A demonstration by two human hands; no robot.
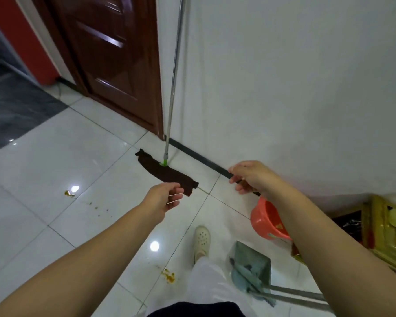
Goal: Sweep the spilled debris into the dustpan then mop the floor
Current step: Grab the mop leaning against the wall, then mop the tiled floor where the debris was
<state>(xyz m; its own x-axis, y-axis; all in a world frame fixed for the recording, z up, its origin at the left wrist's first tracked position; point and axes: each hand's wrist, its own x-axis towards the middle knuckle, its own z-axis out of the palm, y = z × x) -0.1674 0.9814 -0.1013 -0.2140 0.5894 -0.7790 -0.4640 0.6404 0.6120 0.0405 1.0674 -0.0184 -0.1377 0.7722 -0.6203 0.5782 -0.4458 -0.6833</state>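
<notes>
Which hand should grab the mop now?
Probably the left hand. It is open, holds nothing and reaches toward the mop leaning on the wall. The right hand is busy pinching a thin dark handle above the red dustpan.

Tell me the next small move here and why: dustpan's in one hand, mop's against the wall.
Probably set down the red dustpan, whose handle the right hand grips, and close the open left hand around the mop pole. The left hand already reaches toward the mop, and orange-yellow stains remain on the tiles, so mopping looks due.
</notes>
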